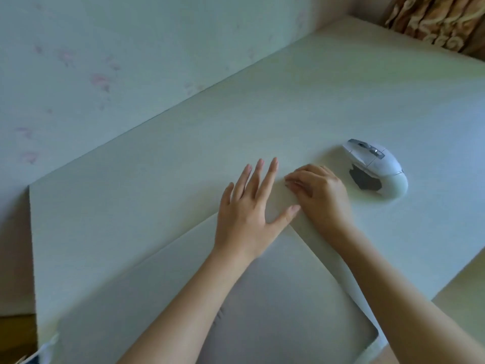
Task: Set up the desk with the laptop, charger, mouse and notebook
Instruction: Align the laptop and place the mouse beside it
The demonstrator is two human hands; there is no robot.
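A closed, pale laptop lay flat on the surface, occupying its near half, with one far corner under the hands. The mouse stood at about three o'clock from that corner, just beside the right hand but apart from it. No charger or notebook could be seen.

The step in hand appeared to be the placing or squaring of the laptop; opening the lid may have been intended, though this could not be told. The next move would call for a grip on the lid's edge, or for fetching the charger and notebook from outside the view.

The left hand rested palm down on the lid near its far corner, fingers spread wide and straight toward twelve o'clock, thumb reaching to three o'clock; it held nothing. The right hand sat at the corner's right edge, knuckles up and fingers curled toward nine o'clock; whether they gripped the lid's edge or merely pressed on it could not be told. Both forearms entered from six o'clock.
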